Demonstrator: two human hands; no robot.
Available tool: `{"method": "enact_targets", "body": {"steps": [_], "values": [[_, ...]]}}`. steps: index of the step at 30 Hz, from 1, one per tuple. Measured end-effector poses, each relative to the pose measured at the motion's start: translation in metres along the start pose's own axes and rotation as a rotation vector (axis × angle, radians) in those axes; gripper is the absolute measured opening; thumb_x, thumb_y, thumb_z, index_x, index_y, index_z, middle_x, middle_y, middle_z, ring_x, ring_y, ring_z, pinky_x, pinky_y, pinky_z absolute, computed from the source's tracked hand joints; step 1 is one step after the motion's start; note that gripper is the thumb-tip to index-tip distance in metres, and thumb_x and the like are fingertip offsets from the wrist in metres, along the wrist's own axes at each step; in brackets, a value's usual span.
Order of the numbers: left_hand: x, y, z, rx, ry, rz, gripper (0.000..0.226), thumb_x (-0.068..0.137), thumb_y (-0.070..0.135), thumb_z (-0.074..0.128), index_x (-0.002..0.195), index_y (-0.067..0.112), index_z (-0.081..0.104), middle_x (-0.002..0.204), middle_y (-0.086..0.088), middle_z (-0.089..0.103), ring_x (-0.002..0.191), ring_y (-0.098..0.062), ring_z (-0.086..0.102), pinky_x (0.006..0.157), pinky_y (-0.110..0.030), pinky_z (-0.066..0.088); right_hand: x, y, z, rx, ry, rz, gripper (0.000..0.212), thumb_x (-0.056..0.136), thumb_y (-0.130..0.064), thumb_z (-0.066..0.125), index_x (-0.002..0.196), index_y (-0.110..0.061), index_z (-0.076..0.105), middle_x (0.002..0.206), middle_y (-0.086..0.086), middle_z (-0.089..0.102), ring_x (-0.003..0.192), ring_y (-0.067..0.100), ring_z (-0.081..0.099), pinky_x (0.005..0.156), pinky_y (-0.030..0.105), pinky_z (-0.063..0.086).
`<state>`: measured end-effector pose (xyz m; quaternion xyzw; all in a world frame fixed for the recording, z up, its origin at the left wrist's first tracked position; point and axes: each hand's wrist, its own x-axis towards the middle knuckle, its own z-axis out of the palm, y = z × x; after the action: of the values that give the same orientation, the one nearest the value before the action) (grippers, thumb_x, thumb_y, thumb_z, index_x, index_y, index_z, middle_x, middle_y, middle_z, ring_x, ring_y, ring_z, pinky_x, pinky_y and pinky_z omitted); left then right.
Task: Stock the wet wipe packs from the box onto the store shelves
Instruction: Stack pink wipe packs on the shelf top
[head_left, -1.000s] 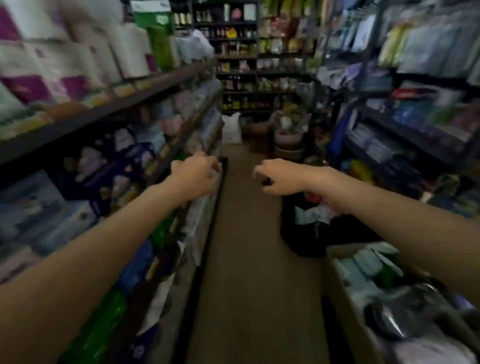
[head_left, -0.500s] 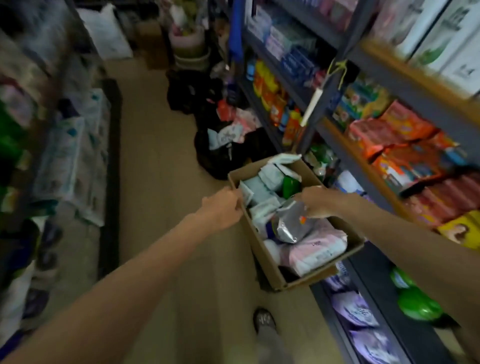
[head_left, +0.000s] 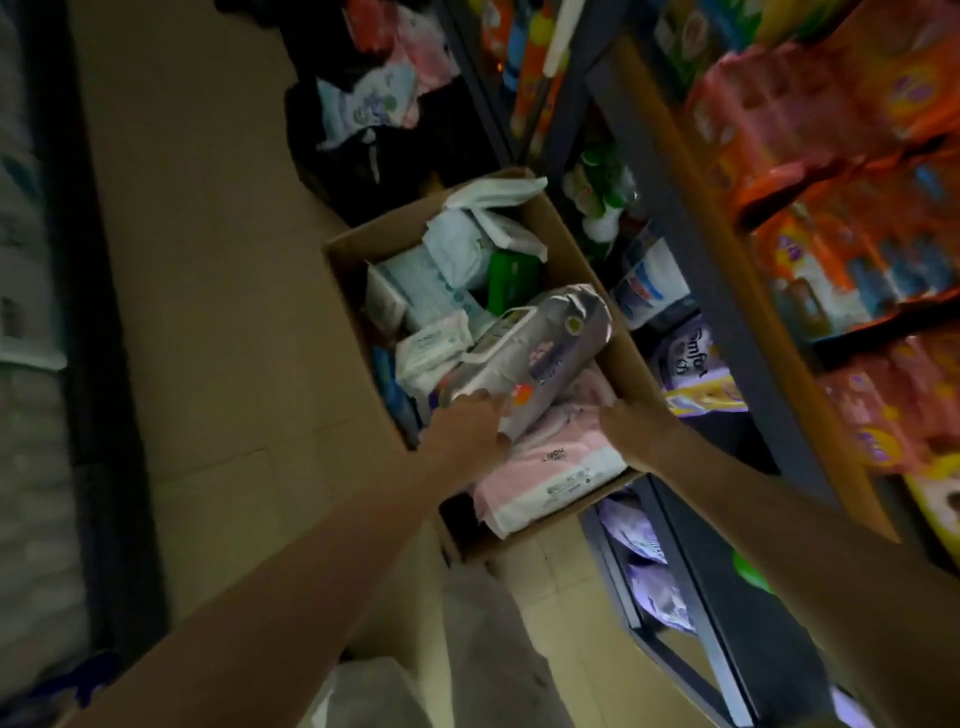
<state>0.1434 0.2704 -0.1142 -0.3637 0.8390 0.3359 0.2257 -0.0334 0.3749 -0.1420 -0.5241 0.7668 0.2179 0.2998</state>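
A silver wipe pack (head_left: 535, 353) is gripped at its near end by the left hand (head_left: 467, 434), lying atop other packs in the cardboard box (head_left: 353, 291); a pink pack (head_left: 550, 467) beneath is touched by the right hand (head_left: 631, 423), its finger grip unclear.

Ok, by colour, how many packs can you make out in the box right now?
silver pack: 1
green pack: 1
pink pack: 1
white or pale blue packs: at least 4, blurred and overlapping
Total: at least 7
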Motion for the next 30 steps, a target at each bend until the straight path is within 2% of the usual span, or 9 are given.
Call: {"method": "enact_targets", "body": {"steps": [2, 3, 7, 15, 18, 21, 23, 25, 30], "values": [[0.015, 0.013, 0.006, 0.014, -0.045, 0.035, 0.044, 0.09, 0.018, 0.048, 0.134, 0.013, 0.041, 0.135, -0.009, 0.045, 0.124, -0.028, 0.044, 0.099, -0.041, 0.04, 0.006, 0.003, 0.008, -0.062, -0.066, 0.005, 0.035, 0.096, -0.002, 0.033, 0.127, 0.001, 0.049, 0.126, 0.017, 0.056, 0.116, 0.033, 0.056, 0.093, 0.037, 0.046], [0.02, 0.018, 0.007, 0.067, -0.06, 0.044, 0.046, 0.091, 0.018, 0.047, 0.136, 0.013, 0.038, 0.135, -0.01, 0.046, 0.124, -0.028, 0.044, 0.1, -0.042, 0.039, 0.007, 0.006, 0.011, -0.084, -0.061, 0.016, 0.034, 0.096, -0.002, 0.034, 0.124, 0.001, 0.052, 0.125, 0.017, 0.057, 0.116, 0.033, 0.055, 0.094, 0.039, 0.045], [0.033, 0.032, 0.015, 0.253, -0.097, 0.085, 0.037, 0.094, 0.02, 0.043, 0.129, 0.011, 0.041, 0.13, -0.01, 0.051, 0.121, -0.025, 0.048, 0.099, -0.038, 0.033, 0.02, 0.022, 0.02, -0.228, -0.042, 0.018, 0.031, 0.092, 0.001, 0.041, 0.114, -0.004, 0.061, 0.12, 0.01, 0.062, 0.112, 0.028, 0.06, 0.088, 0.034, 0.049], [0.039, 0.036, 0.025, 0.274, -0.123, 0.113, 0.035, 0.092, 0.02, 0.047, 0.124, 0.007, 0.045, 0.124, -0.014, 0.055, 0.114, -0.029, 0.052, 0.09, -0.038, 0.042, 0.025, 0.022, 0.01, -0.042, -0.063, -0.034, 0.032, 0.094, -0.011, 0.041, 0.123, -0.01, 0.054, 0.123, 0.009, 0.059, 0.113, 0.027, 0.057, 0.082, 0.031, 0.048], [0.026, 0.039, 0.008, 0.232, -0.073, 0.153, 0.037, 0.091, 0.023, 0.05, 0.125, 0.009, 0.045, 0.121, -0.011, 0.058, 0.111, -0.026, 0.055, 0.09, -0.032, 0.039, 0.014, 0.004, -0.029, 0.016, -0.119, -0.161, 0.027, 0.084, -0.022, 0.053, 0.109, -0.019, 0.063, 0.102, 0.0, 0.063, 0.103, 0.023, 0.059, 0.066, 0.027, 0.05], [0.006, 0.036, -0.027, 0.112, -0.026, 0.122, 0.047, 0.09, 0.033, 0.055, 0.129, 0.01, 0.045, 0.126, -0.009, 0.057, 0.116, -0.024, 0.054, 0.094, -0.029, 0.036, -0.017, -0.033, -0.081, 0.041, -0.087, -0.3, 0.02, 0.09, -0.028, 0.05, 0.075, -0.017, 0.058, 0.07, -0.007, 0.05, 0.08, 0.016, 0.054, 0.058, 0.022, 0.038], [-0.012, 0.024, -0.052, 0.007, -0.027, 0.095, 0.058, 0.086, 0.033, 0.062, 0.135, 0.011, 0.041, 0.133, -0.009, 0.052, 0.123, -0.024, 0.049, 0.092, -0.025, 0.036, -0.047, -0.067, -0.117, -0.044, -0.041, -0.449, 0.017, 0.091, -0.023, 0.049, 0.085, -0.012, 0.061, 0.078, -0.004, 0.053, 0.083, 0.018, 0.055, 0.067, 0.027, 0.04], [-0.037, 0.006, -0.078, -0.042, 0.0, 0.088, 0.064, 0.083, 0.032, 0.067, 0.138, 0.016, 0.037, 0.137, -0.004, 0.049, 0.126, -0.02, 0.046, 0.084, -0.019, 0.033, -0.075, -0.096, -0.162, -0.229, 0.088, -0.523, 0.014, 0.091, -0.017, 0.05, 0.089, -0.009, 0.061, 0.076, -0.001, 0.051, 0.074, 0.018, 0.052, 0.063, 0.029, 0.042], [-0.13, -0.053, -0.146, -0.207, 0.216, 0.136, 0.092, 0.063, 0.038, 0.081, 0.139, 0.017, 0.035, 0.115, 0.009, 0.051, 0.115, -0.014, 0.053, 0.079, -0.01, 0.037, -0.174, -0.18, -0.283, -0.516, 0.525, -0.676, 0.014, 0.091, -0.017, 0.045, 0.086, -0.006, 0.051, 0.084, 0.008, 0.053, 0.071, 0.026, 0.05, 0.058, 0.032, 0.033]]}}
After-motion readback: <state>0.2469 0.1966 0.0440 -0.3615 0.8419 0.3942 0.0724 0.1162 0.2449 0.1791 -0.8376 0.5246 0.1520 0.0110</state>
